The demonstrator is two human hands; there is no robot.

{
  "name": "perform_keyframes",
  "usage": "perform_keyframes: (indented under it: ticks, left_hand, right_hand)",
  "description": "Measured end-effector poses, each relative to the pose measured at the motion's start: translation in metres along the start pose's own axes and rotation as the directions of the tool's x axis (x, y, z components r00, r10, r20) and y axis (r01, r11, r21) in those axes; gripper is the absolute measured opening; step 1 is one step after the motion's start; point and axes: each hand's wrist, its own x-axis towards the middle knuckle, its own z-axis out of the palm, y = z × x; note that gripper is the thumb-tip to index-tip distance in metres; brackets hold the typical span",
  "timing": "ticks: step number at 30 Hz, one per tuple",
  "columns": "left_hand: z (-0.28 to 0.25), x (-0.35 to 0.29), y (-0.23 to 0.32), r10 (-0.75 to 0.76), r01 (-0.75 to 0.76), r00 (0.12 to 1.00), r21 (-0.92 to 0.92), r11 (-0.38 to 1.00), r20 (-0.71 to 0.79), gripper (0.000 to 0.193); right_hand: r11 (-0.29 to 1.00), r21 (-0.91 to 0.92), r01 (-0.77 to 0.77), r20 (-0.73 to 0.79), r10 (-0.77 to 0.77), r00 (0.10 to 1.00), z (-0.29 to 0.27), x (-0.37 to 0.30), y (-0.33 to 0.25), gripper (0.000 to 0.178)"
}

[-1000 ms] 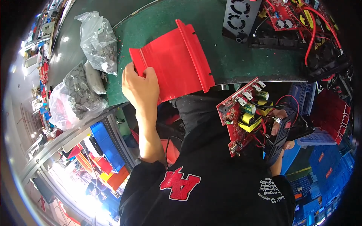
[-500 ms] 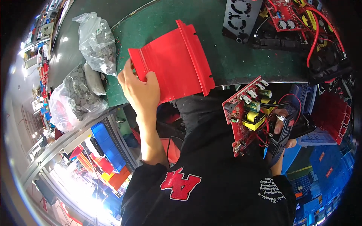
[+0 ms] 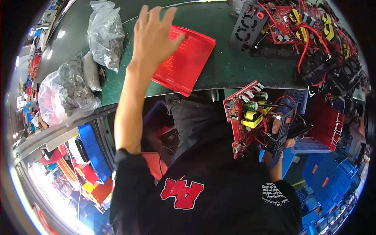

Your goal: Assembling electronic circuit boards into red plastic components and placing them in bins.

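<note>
A red metal housing cover, with raised edges and rows of slots, lies on the green bench top. My left hand is over its left side, fingers spread, holding nothing; it hides part of the cover. At my right side, my right hand grips a circuit board assembly by its black end plate. The assembly has a red circuit board on edge, yellow-wrapped transformers, green capacitors and loose red and black wires. Most of my right hand is hidden behind the plate.
Clear bags of small grey parts lie at the bench's left, another bag behind. Back right, a grey fan-hole plate stands beside several wired red boards. A red crate and blue crates sit at right.
My left hand has let go of the red cover and moved up and away. The cover now lies with another face showing. My right hand still holds the assembly.
</note>
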Motion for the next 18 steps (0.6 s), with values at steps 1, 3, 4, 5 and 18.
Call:
perform_keyframes:
  ticks: [1, 3, 4, 5, 18]
  left_hand:
    - [0.023, -0.004, -0.013, 0.094, -0.067, 0.987, -0.191, 0.979, 0.132, 0.039]
    - [0.038, -0.005, -0.024, 0.226, -0.123, 0.949, -0.400, 0.908, 0.220, 0.033]
    - [0.040, -0.004, -0.026, 0.279, -0.150, 0.922, -0.414, 0.898, 0.270, 0.029]
    - [0.037, -0.008, -0.032, 0.322, -0.168, 0.886, -0.416, 0.894, 0.333, 0.026]
    - [0.026, -0.015, -0.057, 0.340, -0.105, 0.885, -0.577, 0.810, 0.318, 0.028]
  right_hand:
    - [1.000, -0.008, -0.002, 0.002, 0.002, 1.000, 0.007, -0.005, 0.000, 0.069]
    - [0.999, -0.036, 0.006, -0.020, -0.007, 1.000, 0.022, -0.021, -0.002, 0.070]
    - [0.999, -0.048, 0.012, -0.031, -0.013, 0.999, 0.030, -0.029, -0.001, 0.070]
    - [0.999, -0.043, 0.010, -0.033, -0.011, 0.999, 0.033, -0.033, 0.004, 0.070]
    - [0.999, -0.046, -0.011, -0.169, 0.003, 0.986, 0.054, -0.033, 0.035, 0.074]
